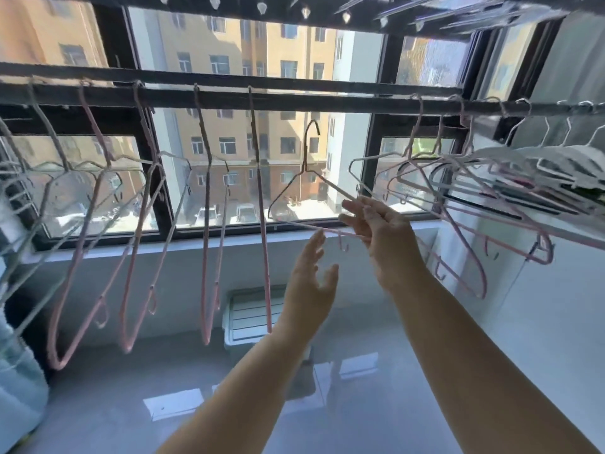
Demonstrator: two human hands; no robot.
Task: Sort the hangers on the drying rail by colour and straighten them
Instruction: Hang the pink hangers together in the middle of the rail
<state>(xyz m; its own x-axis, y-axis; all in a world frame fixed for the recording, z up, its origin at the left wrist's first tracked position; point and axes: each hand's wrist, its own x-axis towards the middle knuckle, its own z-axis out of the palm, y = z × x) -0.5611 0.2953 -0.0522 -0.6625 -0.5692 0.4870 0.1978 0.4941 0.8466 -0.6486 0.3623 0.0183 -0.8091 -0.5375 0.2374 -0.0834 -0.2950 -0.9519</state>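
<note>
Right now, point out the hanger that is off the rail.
The middle hanger, pinched by the right hand: its hook hangs free below the rail, while the others are all hooked over it.

A wide black-framed glass window [163,191] fills the back of the view; through it stand tall yellow and brick apartment blocks [229,54], with pale parked cars [245,213] at their foot. Below the window runs a white sill [196,247], and under that a white slatted plastic box [252,317] sits on a glossy grey floor [360,404]. Pale blue cloth [16,371] lies low, left of the window.
</note>
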